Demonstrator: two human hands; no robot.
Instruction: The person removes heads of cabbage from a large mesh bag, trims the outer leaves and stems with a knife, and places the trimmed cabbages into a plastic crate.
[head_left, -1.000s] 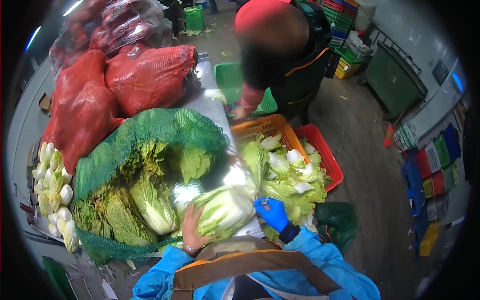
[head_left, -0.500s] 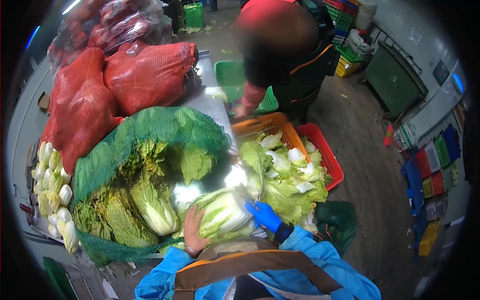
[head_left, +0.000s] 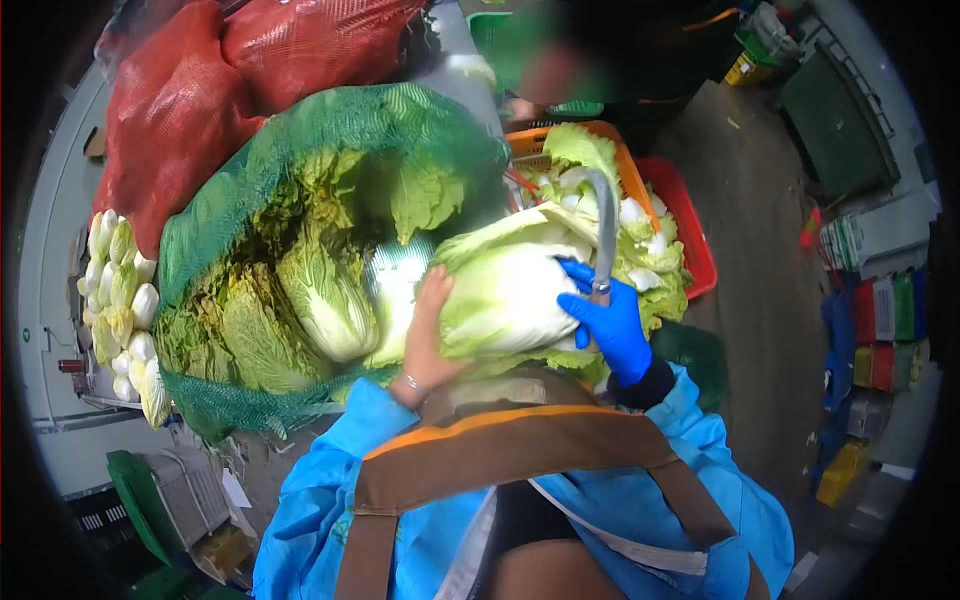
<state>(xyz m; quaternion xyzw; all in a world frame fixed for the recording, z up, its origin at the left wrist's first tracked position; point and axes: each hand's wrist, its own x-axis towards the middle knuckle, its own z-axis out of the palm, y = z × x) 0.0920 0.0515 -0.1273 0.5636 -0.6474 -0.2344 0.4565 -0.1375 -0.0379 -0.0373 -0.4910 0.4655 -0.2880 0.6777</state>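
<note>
A napa cabbage (head_left: 515, 295) lies on its side in front of me, pale base to the right, with an outer leaf standing loose along its far edge. My bare left hand (head_left: 432, 335) grips its leafy end, fingers on the far side and thumb nearer me. In a blue glove, my right hand (head_left: 612, 318) is closed round a knife (head_left: 606, 215) with a curved blade pointing up and away; its handle is mostly hidden. The gloved fingers touch the cabbage's base. Left of it, a green mesh sack (head_left: 330, 115) lies open with more cabbages (head_left: 325, 295) inside.
Trimmed leaves (head_left: 655, 265) pile up at the right, by an orange crate (head_left: 628, 165) and a red crate (head_left: 700, 250). Endives (head_left: 120, 290) stand at far left; red mesh sacks (head_left: 175, 120) lie behind. A co-worker's dark clothing (head_left: 640, 50) shows across the table.
My view has shifted, so the scene sits higher. The knife blade now shows upright above my right hand. An outer leaf has come loose on the cabbage's far side.
</note>
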